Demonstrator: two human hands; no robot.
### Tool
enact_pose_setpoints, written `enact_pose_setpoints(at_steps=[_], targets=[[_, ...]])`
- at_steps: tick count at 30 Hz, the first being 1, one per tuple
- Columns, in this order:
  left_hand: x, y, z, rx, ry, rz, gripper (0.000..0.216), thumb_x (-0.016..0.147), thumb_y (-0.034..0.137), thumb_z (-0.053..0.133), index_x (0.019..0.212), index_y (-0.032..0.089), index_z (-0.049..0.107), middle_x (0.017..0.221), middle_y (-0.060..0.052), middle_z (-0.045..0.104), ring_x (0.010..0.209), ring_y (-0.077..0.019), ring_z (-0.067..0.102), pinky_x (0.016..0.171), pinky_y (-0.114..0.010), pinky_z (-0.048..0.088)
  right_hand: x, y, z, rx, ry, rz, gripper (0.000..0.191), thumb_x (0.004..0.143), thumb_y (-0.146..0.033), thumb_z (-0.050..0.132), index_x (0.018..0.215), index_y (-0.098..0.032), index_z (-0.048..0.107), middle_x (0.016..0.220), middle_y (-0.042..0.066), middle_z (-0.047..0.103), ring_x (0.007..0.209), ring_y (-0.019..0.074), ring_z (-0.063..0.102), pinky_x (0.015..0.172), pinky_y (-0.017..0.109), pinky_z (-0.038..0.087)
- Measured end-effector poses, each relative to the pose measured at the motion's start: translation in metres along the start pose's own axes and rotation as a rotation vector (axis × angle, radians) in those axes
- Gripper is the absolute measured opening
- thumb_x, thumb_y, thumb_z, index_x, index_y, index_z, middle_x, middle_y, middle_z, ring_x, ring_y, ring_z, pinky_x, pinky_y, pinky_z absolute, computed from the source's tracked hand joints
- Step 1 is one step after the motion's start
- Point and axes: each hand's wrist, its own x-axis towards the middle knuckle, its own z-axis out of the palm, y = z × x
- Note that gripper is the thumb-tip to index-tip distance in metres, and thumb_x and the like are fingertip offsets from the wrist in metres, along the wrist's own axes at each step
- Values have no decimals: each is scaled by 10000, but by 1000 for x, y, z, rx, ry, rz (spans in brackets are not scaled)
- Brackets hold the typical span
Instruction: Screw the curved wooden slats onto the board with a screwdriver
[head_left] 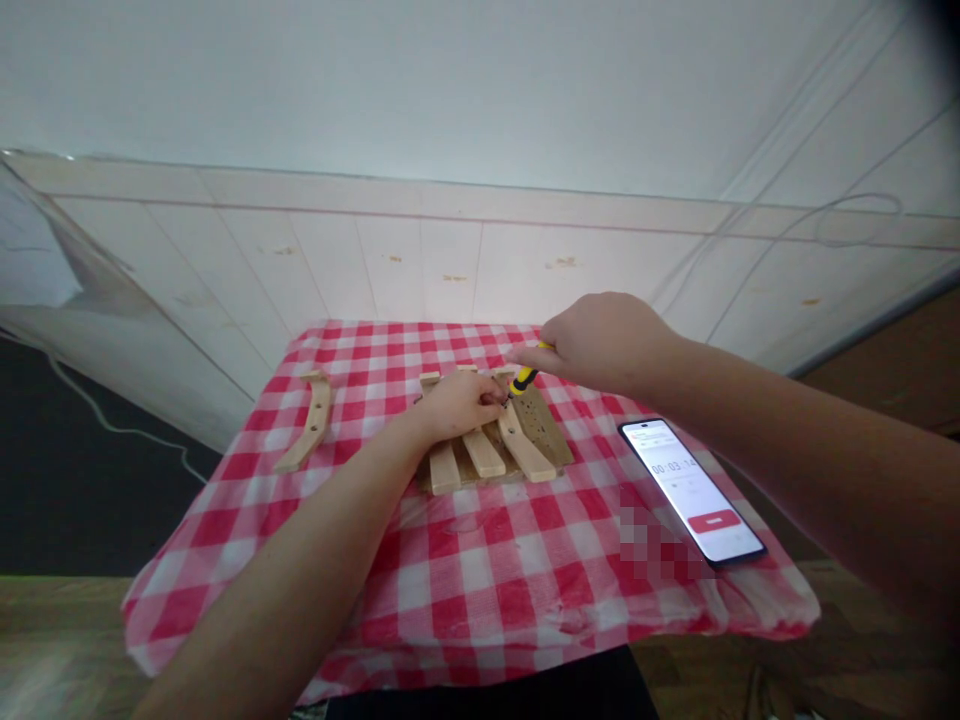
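On table (465,585): four wooden pieces (526,452); right hand (606,342), one screwdriver (523,381).

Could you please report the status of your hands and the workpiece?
Right hand gripping yellow-and-black screwdriver over the rightmost wooden piece. Left hand close to the screwdriver's lower end. Phone to the right, not blocking.

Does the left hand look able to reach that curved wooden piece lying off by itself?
Probably yes: the curved wooden piece lies uncovered on the checked cloth, with nothing visible blocking it, though the left hand is at the wooden slats.
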Motion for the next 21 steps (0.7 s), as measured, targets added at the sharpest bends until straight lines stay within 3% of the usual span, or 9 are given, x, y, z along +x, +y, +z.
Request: enact_pose_setpoints(at_steps=[3,6,8,10,12,15,17,19,21], targets=[[0,0,-1,-2,-7,1,190,801,232,535,812,157,709,776,-13,692,699,-130,585,634,-227,402,4,-6,8,-6,96,70,584,944,-541,260,944,-149,693,847,155,693,796,274,642,632,344,406],[0,0,0,-4,3,7,184,800,220,533,799,156,706,758,-11,686,687,-128,581,628,-228,400,1,-4,16,186,108,-165,435,971,-383,302,1227,-161,574,1067,144,673,935,232,624,707,311,421],[0,-1,1,-20,12,8,191,808,229,527,818,162,706,770,-11,691,697,-131,587,640,-232,407,-4,0,17,297,82,-268,441,959,-322,341,1349,-152,460,1177,150,635,990,209,609,736,288,425],[-1,-2,2,-42,14,10,204,818,246,519,831,166,707,785,-12,696,707,-133,594,649,-234,415,-6,2,14,287,18,-248,444,942,-336,373,1325,-139,481,1100,152,665,917,213,629,702,292,427],[-1,-2,2,-43,6,6,206,814,248,522,835,168,711,798,-12,701,717,-136,600,657,-234,420,-4,0,9,167,-28,-114,440,931,-444,371,1131,-145,624,898,145,695,799,239,640,649,318,416],[0,0,1,-7,-7,-8,201,799,227,532,841,168,719,817,-12,709,740,-139,606,667,-230,424,3,-8,6,36,61,79,583,907,-599,304,889,-154,682,800,160,676,779,272,632,632,344,399],[0,1,0,14,1,-17,199,797,224,536,832,166,723,819,-16,711,743,-140,607,667,-229,423,5,-11,8,105,93,31,547,924,-561,290,1018,-153,642,861,153,679,777,253,625,627,330,395],[0,1,0,18,10,-23,202,801,232,536,822,166,725,810,-21,712,733,-141,606,662,-232,422,3,-10,10,243,56,-120,441,940,-444,315,1179,-157,548,960,139,675,775,218,614,627,306,398],[0,0,0,0,16,-22,202,795,234,539,825,167,727,802,-21,711,724,-139,604,658,-234,421,-1,-5,11,353,-7,-227,378,931,-338,332,1215,-159,508,1037,134,661,783,189,603,639,286,405]])
